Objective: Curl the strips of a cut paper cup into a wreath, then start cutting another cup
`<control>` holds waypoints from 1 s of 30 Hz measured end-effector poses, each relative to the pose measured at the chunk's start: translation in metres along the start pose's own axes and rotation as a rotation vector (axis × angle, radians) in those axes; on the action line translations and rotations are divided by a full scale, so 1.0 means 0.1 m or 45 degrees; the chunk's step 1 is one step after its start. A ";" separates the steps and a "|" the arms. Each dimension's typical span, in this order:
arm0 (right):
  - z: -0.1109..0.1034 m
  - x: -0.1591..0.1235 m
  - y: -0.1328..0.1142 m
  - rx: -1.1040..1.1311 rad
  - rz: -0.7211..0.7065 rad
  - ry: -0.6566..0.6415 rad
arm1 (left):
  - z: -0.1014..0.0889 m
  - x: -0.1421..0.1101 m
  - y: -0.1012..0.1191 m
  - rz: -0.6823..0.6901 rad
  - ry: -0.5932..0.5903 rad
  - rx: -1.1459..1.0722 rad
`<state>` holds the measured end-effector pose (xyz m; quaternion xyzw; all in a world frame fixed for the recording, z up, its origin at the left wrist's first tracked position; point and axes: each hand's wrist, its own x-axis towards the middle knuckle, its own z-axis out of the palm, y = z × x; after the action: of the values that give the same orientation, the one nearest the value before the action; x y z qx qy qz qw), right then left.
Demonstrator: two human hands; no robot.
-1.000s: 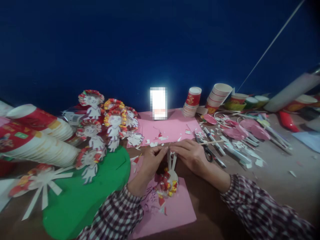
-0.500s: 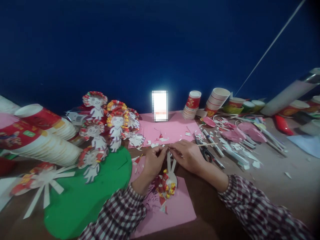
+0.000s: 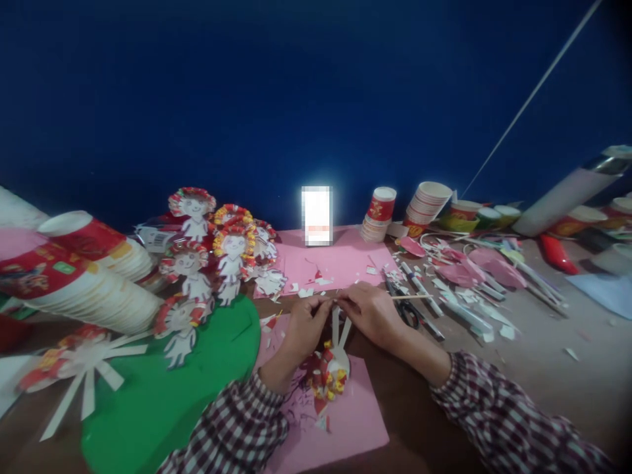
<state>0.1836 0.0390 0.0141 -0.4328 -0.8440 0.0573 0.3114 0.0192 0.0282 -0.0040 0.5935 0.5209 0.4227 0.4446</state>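
My left hand [image 3: 307, 324] is closed in a pinch at the upper end of a paper strip [image 3: 336, 325]. My right hand [image 3: 371, 315] pinches right beside it, the fingertips of both nearly meeting. Out from behind the right hand, to the right, sticks a thin wooden stick [image 3: 413, 297]; its other end is hidden by the fingers. The strips belong to a cut paper cup [image 3: 340, 361], whose other strips are curled into red and yellow rolls [image 3: 330, 383]. This cut cup hangs above a pink sheet [image 3: 355, 421] with dark scribbles and paper scraps.
Left, paper dolls [image 3: 233, 250] with curled red and yellow rims stand by a green sheet [image 3: 168, 395], a splayed cut cup [image 3: 91, 355] and stacked paper cups [image 3: 113, 303]. Scissors [image 3: 411, 315], cutter knives and scraps lie right. A blurred bright rectangle [image 3: 316, 214] stands at the back.
The view has tilted slightly, so things sit a little lower in the picture. Both hands keep their pinch at the strip's end, with only small finger movement.
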 end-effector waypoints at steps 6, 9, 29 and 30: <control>0.01 0.00 0.04 0.011 -0.001 0.008 | -0.02 0.01 0.02 -0.065 -0.062 -0.047; 0.04 -0.02 0.06 0.018 -0.025 -0.010 | -0.03 0.01 0.03 -0.088 -0.069 -0.018; 0.09 -0.02 0.08 0.033 -0.108 0.022 | -0.02 0.01 0.05 -0.215 -0.074 -0.113; 0.09 -0.02 0.08 0.033 -0.113 0.025 | -0.01 0.01 0.05 -0.215 -0.078 -0.128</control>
<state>0.1848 0.0435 0.0033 -0.3914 -0.8586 0.0500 0.3273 0.0190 0.0290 0.0009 0.5372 0.5335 0.3911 0.5234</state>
